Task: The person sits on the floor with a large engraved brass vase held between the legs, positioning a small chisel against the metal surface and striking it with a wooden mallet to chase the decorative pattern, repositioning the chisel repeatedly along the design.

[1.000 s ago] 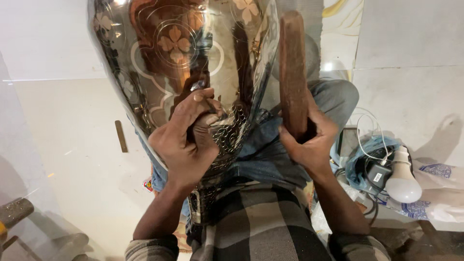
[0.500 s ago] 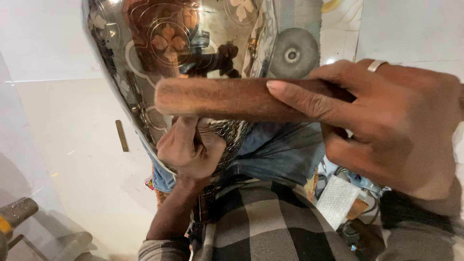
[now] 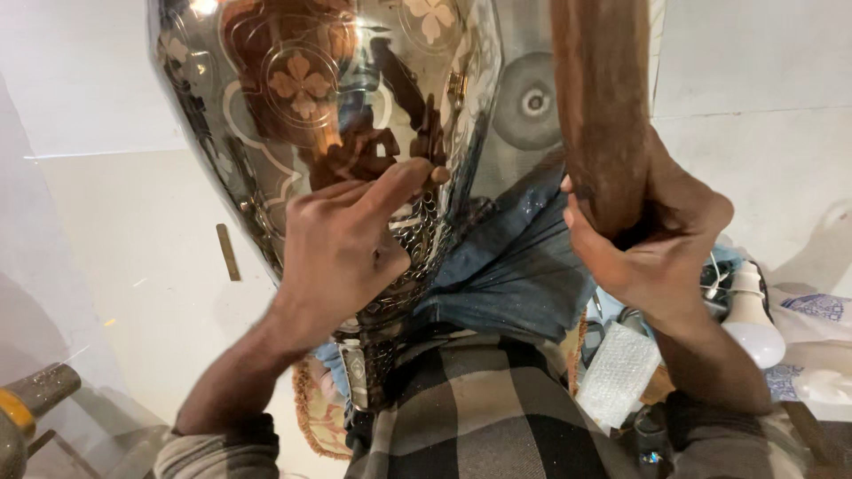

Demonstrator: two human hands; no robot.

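Note:
A large shiny metal vase [image 3: 266, 115] with engraved copper-coloured flower patterns leans against my lap, neck down. My left hand [image 3: 342, 253] rests on its lower body, thumb and fingers pinched on a small dark punch [image 3: 437, 170] that touches the surface; most of the punch is hidden by my fingers. My right hand [image 3: 652, 244] is to the right of the vase, shut around a thick brown wooden club [image 3: 603, 106] that stands upright and runs out of the top of the view.
Blue cloth [image 3: 524, 266] lies over my knee under the vase. At the right are a white light bulb [image 3: 753, 315], cables and a piece of bubble wrap [image 3: 621, 372]. A thin metal strip [image 3: 228, 251] lies on the pale floor, a yellow-handled tool [image 3: 22, 408] at bottom left.
Half a second ago the wooden club lay crosswise over the vase near my left hand; now my right hand holds it upright at the right. My left hand stays on the vase.

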